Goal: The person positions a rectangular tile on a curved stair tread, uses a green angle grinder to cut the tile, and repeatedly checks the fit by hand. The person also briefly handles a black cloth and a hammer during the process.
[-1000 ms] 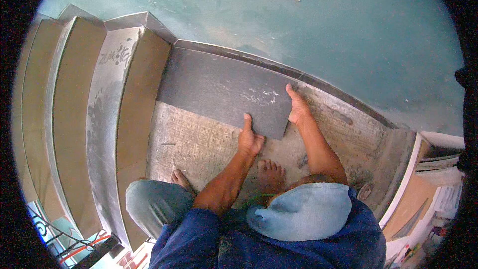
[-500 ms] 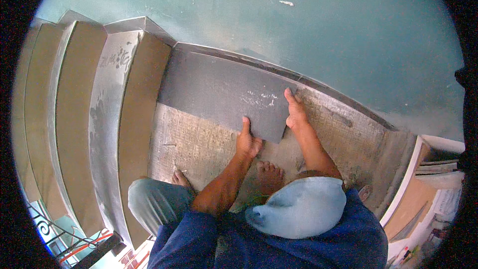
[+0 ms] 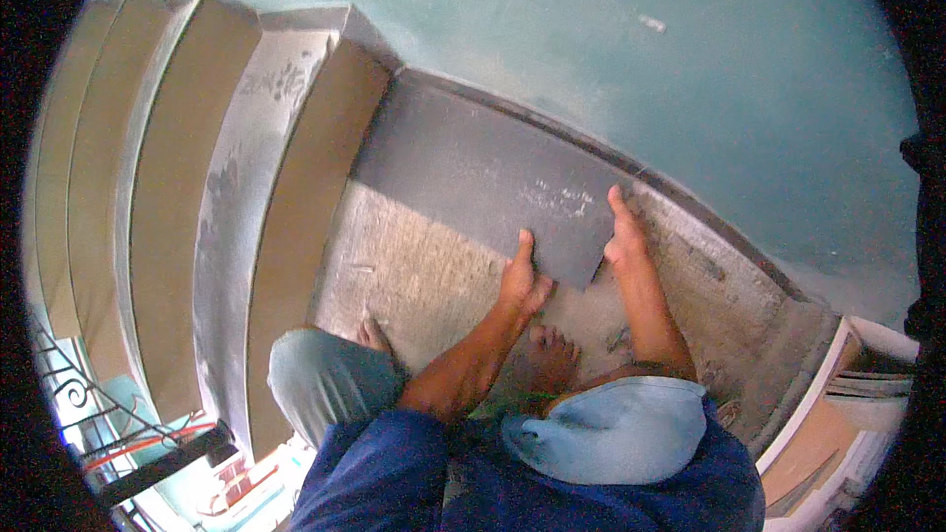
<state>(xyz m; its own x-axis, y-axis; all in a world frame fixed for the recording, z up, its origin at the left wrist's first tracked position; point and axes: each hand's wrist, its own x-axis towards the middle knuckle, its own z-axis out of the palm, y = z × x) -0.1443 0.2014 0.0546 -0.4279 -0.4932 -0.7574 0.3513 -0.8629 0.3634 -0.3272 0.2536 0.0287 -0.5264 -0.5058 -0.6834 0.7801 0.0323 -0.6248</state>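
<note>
A long dark grey tile [image 3: 463, 163], with pale marks near its right end, lies along the foot of the wall, against the lowest stair riser at its far left end. My left hand [image 3: 522, 281] grips its near edge close to the right corner, thumb on top and the fingers hidden beneath. My right hand [image 3: 624, 234] holds the tile's right end, its thumb pointing up toward the wall. Under and in front of the tile is rough bare concrete [image 3: 424, 246].
Stairs with grey treads and brown risers [image 3: 320, 158] climb to the left. A green wall [image 3: 631, 69] with a dark skirting strip [image 3: 552, 123] runs along the far side. At lower right stands a white-edged wooden box [image 3: 818, 433]; at lower left, a black metal railing [image 3: 74, 404].
The whole scene has shifted rightward and tilted a little as my head moved. Both hands keep their grip on the tile, which shows no clear movement against the stairs.
</note>
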